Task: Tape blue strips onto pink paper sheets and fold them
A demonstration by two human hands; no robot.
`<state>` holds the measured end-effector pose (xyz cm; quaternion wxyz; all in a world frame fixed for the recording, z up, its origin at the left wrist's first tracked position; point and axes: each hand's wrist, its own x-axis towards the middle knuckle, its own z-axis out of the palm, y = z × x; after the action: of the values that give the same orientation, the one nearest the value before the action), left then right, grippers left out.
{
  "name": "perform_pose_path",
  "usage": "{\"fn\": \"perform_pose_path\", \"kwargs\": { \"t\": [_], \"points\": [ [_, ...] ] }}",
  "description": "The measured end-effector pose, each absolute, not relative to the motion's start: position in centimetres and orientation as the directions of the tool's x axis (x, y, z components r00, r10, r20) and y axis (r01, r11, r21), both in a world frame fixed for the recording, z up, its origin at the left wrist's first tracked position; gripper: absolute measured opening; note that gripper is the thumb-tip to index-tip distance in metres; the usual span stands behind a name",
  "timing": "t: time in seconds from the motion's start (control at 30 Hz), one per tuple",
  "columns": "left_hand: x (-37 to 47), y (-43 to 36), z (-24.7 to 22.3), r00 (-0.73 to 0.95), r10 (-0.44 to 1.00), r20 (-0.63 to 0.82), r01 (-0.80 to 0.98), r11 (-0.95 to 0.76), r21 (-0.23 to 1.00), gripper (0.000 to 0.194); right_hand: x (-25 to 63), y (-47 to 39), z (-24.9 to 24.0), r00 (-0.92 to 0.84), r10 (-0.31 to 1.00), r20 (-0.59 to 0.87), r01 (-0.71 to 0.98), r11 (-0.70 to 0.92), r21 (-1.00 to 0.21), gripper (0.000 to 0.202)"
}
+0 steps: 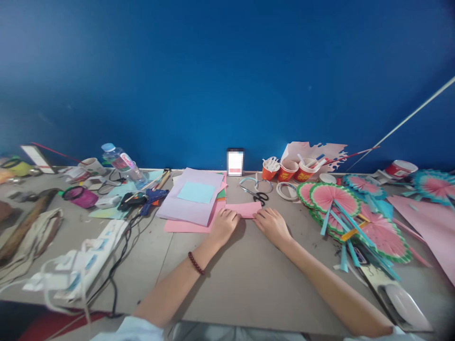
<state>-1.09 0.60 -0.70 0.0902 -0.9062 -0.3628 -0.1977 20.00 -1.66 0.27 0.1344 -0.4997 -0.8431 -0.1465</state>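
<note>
A narrow pink strip of paper (247,209) lies across the middle of the table, its long side facing me. My left hand (224,224), with a dark beaded bracelet above the wrist, closes its fingers on the strip's left end. At the right end, the bent fingers of my right hand (273,225) grip the near edge. My thumbs are mostly hidden. Just beyond the strip lie black-handled scissors (261,196). Beside my left hand is a stack of coloured sheets, with a lilac sheet (195,208) and a small light-blue sheet (196,192) on top.
A phone (235,162) leans on the blue wall. Red paper cups (287,171) and a tape roll (287,191) stand at the back right. Watermelon-coloured paper fans (336,200) crowd the right. A power strip (95,260), a glue gun (152,199) and a tilted bottle (124,163) occupy the left.
</note>
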Motion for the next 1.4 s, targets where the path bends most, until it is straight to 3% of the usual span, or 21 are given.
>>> {"fn": "perform_pose_path", "kwargs": {
  "t": [0.13, 0.2, 0.3, 0.4, 0.53, 0.67, 0.83, 1.0, 1.1, 1.2, 1.3, 1.4],
  "points": [
    [-1.0, 0.4, -0.3, 0.599, 0.628, 0.498, 0.709, -0.704, 0.036, 0.022, 19.9, -1.7, 0.2, -0.483, 0.782, 0.393, 0.868, 0.485, 0.101, 0.016],
    [-1.0, 0.1, -0.2, 0.532, 0.615, 0.582, 0.720, -0.690, 0.071, 0.025, 19.6, -2.0, 0.1, -0.456, 0.787, 0.415, 0.871, 0.490, 0.028, 0.018],
    [-0.7, -0.5, -0.2, 0.508, 0.573, 0.643, 0.675, -0.729, 0.115, 0.022, 19.0, -2.4, 0.0, -0.321, 0.840, 0.438, 0.860, 0.453, -0.237, 0.021],
    [-0.3, -1.0, -0.2, 0.554, 0.558, 0.617, 0.595, -0.785, 0.175, 0.020, 18.3, -2.7, 0.1, -0.187, 0.886, 0.425, 0.745, 0.410, -0.526, 0.019],
    [-0.1, -1.4, 0.4, 0.522, 0.584, 0.621, 0.523, -0.795, 0.308, 0.036, 17.8, -2.8, 0.4, -0.117, 0.906, 0.408, 0.548, 0.401, -0.734, 0.018],
    [-0.3, -1.7, 0.9, 0.440, 0.663, 0.606, 0.427, -0.748, 0.509, 0.048, 17.7, -2.9, 0.7, -0.184, 0.885, 0.427, 0.462, 0.462, -0.758, 0.024],
    [-0.5, -1.8, 0.7, 0.270, 0.830, 0.489, 0.324, -0.556, 0.765, 0.027, 17.8, -3.2, 0.9, -0.242, 0.860, 0.450, 0.484, 0.509, -0.712, 0.026],
    [-0.9, -1.0, 1.1, 0.062, 0.973, 0.223, 0.169, -0.230, 0.958, 0.032, 18.8, -2.8, 1.3, -0.014, 0.787, 0.617, 0.665, 0.469, -0.582, 0.017],
    [-1.2, -0.1, 1.1, 0.029, 0.998, 0.064, 0.033, -0.065, 0.997, 0.040, 19.8, -2.2, 1.5, 0.086, 0.753, 0.652, 0.691, 0.426, -0.584, 0.032],
    [-1.3, 0.4, 0.7, 0.043, 0.999, -0.030, -0.056, 0.032, 0.998, 0.042, 20.3, -1.6, 1.1, 0.088, 0.856, 0.510, 0.519, 0.397, -0.757, 0.044],
    [-1.4, 0.6, 0.2, 0.056, 0.997, -0.056, -0.089, 0.061, 0.994, 0.042, 20.5, -1.1, 0.4, 0.034, 0.967, 0.251, 0.242, 0.236, -0.941, 0.042],
    [-1.4, 0.6, 0.0, 0.056, 0.996, -0.069, -0.089, 0.074, 0.993, 0.041, 20.5, -0.7, -0.3, 0.035, 0.994, 0.101, 0.094, 0.097, -0.991, 0.039]
  ]
}}
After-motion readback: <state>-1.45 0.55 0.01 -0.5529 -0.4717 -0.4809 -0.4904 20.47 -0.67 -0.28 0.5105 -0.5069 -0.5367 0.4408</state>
